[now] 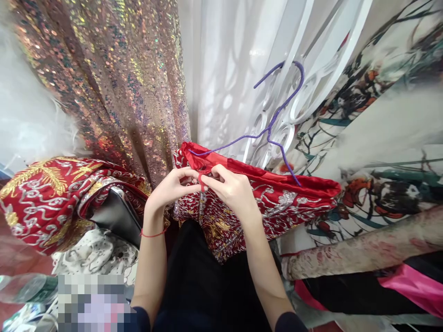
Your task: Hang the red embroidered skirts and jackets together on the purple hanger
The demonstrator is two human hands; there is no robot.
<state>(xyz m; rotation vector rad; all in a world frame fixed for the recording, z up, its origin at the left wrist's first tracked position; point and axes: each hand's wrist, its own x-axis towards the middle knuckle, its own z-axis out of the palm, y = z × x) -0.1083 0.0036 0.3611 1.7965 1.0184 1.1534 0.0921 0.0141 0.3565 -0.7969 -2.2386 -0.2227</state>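
Observation:
A red garment (290,203) with silver and gold embroidery hangs in front of me, its shiny red lining showing along the top edge. Inside that edge sits a purple wire hanger (273,124), its hook pointing up and left. My left hand (173,186) pinches a narrow red ribbon (202,181) at the garment's top edge. From the other side, the closed fingers of my right hand (231,186) meet the same ribbon. The fingertips nearly touch; whether the ribbon is knotted cannot be made out.
A sequined curtain (114,69) hangs at the left, above a bundle of red embroidered cloth (41,198). White scrollwork (311,83) stands behind the hanger. At right are a patterned fabric roll (363,244) and pink cloth (415,286). A plastic bottle (31,288) lies lower left.

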